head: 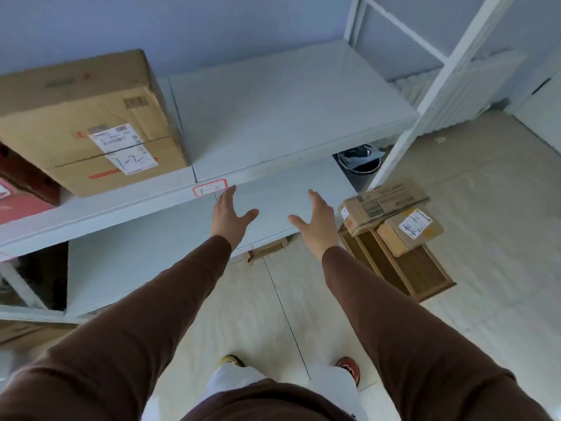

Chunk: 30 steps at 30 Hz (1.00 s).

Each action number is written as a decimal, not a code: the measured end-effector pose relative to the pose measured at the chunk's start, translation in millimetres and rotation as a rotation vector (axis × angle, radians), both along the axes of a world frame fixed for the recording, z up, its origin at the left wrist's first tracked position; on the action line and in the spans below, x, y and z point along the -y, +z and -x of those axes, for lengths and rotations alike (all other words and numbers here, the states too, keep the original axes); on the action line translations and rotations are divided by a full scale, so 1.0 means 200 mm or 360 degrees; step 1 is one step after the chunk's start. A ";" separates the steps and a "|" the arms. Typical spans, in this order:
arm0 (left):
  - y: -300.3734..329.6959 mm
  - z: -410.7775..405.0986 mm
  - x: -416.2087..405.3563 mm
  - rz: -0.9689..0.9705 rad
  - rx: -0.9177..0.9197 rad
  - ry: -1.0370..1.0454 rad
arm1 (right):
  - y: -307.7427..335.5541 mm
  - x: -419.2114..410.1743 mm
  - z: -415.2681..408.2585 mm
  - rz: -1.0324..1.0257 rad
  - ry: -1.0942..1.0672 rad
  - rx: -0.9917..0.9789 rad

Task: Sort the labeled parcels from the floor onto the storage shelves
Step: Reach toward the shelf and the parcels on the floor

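One "1-2" carton is shelved upper left, above the matching shelf tag. Two labeled parcels are left on the floor, centre right. Left hand and right hand are spread open, nothing held.

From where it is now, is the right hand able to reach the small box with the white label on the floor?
Probably yes. The right hand is open and holds nothing, and the small box lies just to its right, leaning on a larger box, its labelled top uncovered. Nothing stands between them.
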<state>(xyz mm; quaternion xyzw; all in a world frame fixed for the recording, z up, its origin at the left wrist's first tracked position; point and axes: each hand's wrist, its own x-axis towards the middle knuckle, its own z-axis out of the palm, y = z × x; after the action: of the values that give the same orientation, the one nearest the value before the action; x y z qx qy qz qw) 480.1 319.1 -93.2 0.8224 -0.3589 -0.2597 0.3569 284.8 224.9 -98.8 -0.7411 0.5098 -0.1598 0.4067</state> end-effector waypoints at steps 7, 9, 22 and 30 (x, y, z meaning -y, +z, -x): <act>-0.13 0.77 0.39 -0.0123 -0.0014 -0.0306 | -0.10 0.22 0.79 -0.0075 -0.0224 -0.0089; -0.18 0.98 0.48 -0.0162 -0.0052 -0.0340 | -0.15 0.28 0.99 -0.0087 -0.0293 -0.0093; -0.52 1.56 1.11 -0.0383 -0.0263 -0.0597 | -0.46 0.71 1.58 -0.0451 -0.0847 0.0043; -0.80 1.70 1.56 -0.0463 -0.0331 -0.0794 | -0.82 1.02 1.65 -0.0794 -0.1303 0.0346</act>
<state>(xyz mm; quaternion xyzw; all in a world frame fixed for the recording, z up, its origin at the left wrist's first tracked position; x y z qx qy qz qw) 140.4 6.7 -253.8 0.7204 -0.4704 -0.4708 0.1955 -45.4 21.7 -262.4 -0.3390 0.7365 -0.2559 0.5264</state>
